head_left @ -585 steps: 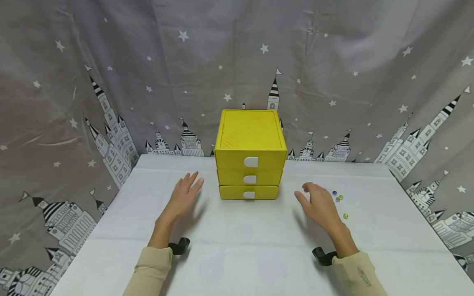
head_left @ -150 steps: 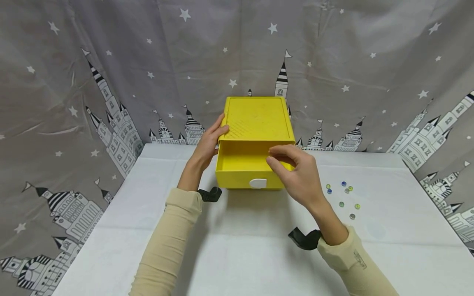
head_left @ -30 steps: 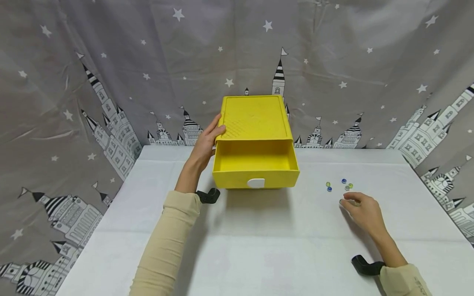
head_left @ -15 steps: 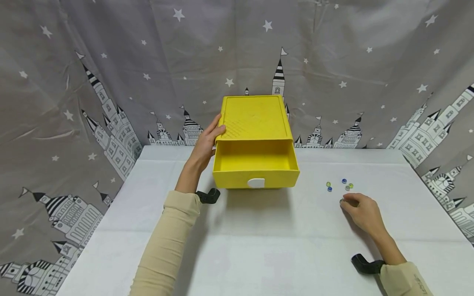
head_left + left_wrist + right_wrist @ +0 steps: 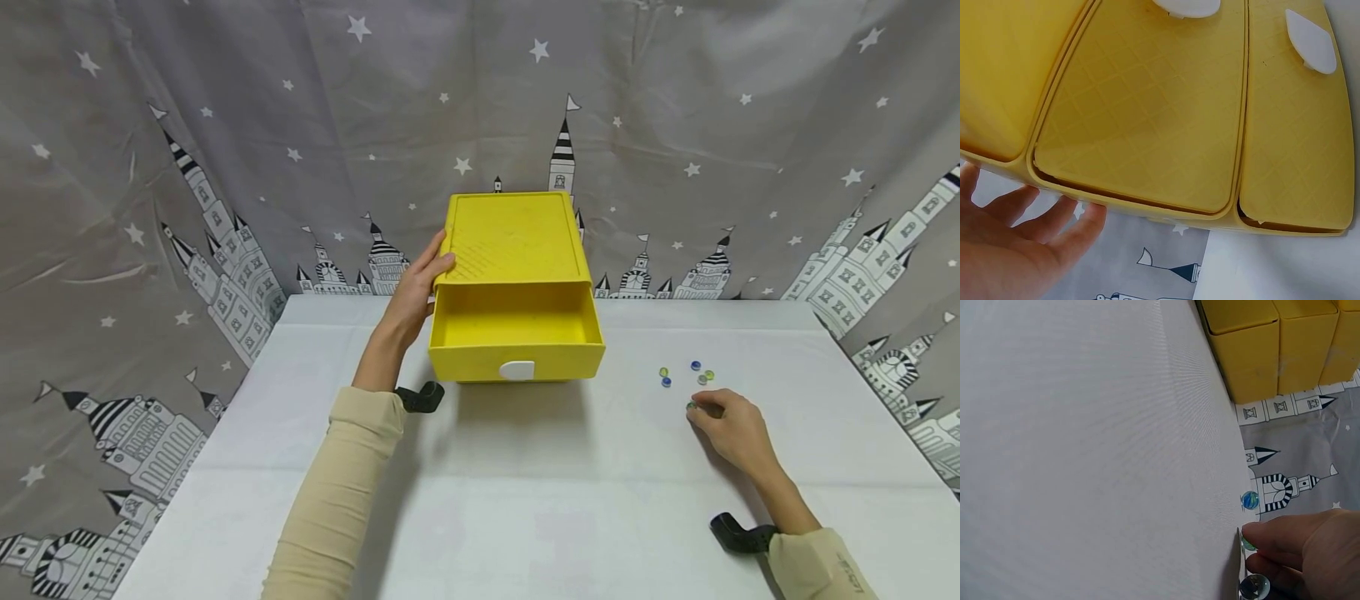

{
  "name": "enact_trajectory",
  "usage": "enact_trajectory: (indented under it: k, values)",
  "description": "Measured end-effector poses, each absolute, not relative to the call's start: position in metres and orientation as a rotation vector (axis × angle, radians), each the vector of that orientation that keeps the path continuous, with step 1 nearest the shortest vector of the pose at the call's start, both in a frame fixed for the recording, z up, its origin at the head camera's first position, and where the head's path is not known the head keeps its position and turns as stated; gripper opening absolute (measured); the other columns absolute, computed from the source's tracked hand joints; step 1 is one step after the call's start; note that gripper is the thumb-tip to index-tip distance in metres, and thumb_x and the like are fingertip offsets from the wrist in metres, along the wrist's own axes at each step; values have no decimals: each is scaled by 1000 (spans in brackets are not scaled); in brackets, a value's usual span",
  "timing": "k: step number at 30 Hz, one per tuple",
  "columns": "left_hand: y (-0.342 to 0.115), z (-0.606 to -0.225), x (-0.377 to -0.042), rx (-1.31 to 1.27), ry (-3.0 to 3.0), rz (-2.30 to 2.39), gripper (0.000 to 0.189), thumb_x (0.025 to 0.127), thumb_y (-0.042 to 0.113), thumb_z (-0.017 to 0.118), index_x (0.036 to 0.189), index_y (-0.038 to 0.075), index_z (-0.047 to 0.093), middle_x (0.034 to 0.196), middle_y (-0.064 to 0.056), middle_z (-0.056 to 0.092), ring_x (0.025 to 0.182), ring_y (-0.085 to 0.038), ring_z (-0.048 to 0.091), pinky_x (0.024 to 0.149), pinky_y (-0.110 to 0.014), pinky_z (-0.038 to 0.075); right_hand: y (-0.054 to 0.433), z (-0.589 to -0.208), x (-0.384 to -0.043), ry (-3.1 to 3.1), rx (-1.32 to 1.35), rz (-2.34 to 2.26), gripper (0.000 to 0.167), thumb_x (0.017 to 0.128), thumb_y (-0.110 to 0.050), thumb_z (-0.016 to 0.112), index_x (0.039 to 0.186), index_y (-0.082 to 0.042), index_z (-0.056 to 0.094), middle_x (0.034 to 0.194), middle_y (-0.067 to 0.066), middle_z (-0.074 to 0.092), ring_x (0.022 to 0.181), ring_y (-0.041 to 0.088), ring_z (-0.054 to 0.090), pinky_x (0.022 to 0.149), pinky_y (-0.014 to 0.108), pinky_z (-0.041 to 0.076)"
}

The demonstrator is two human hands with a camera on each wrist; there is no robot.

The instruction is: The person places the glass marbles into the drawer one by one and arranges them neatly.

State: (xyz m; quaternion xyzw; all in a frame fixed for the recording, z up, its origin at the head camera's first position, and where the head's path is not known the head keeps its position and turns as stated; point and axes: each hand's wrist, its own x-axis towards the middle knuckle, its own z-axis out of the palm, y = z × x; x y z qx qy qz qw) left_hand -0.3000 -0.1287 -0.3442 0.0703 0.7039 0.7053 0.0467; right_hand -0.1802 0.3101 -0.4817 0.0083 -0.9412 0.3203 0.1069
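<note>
A yellow drawer cabinet [image 5: 517, 237] stands on the white table, its top drawer [image 5: 517, 362] pulled out and the visible inside bare. My left hand [image 5: 411, 302] rests against the cabinet's left side, thumb at the top edge. In the left wrist view its fingers [image 5: 1079, 234] press extended on the side wall. To the right, my right hand [image 5: 735, 429] pinches a green marble [image 5: 691, 406] between thumb and finger at the tabletop. In the right wrist view a clear marble [image 5: 1255, 587] lies close by the fingers; whether they touch it I cannot tell.
Behind my right hand lie a blue marble [image 5: 696, 365], a yellow-green marble [image 5: 709, 375], a clear marble [image 5: 702, 379], another yellow-green marble [image 5: 663, 372] and another blue marble [image 5: 666, 382]. A grey castle-print curtain [image 5: 360, 125] hangs behind the table [image 5: 525, 517].
Since the first frame the top drawer has come out and the left hand has moved onto the cabinet. The right hand went from the drawer to the marbles and has barely moved this last second.
</note>
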Motion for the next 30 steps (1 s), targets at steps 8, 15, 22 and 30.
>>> enact_trajectory:
  k: [8,15,22,30]
  values:
    - [-129,-344,-300,215,2153,2148,62,101,40,51,156,41,24,162,7,20,135,-24,40,105,-53,36,309,-483,-179,-2766,17,969,29,88,-2,67,111,15,64,112,34,60,105,50,56,86,60,44]
    - [-129,-345,-300,222,2163,2135,62,101,40,51,156,42,24,162,9,19,138,-23,37,106,-53,36,310,-486,-180,-2749,20,942,28,87,-3,66,109,13,65,110,33,61,105,49,56,86,59,44]
    - [-128,-344,-300,221,2159,2138,61,101,39,51,155,43,25,162,8,21,135,-25,40,105,-53,37,309,-484,-179,-2725,29,949,20,86,0,67,103,11,67,104,30,64,98,47,59,82,58,46]
    - [-129,-345,-301,229,2176,2125,61,102,39,50,156,41,23,162,8,19,138,-26,37,106,-54,35,308,-484,-178,-2729,18,938,18,86,-1,68,101,10,68,102,28,65,95,45,60,80,56,47]
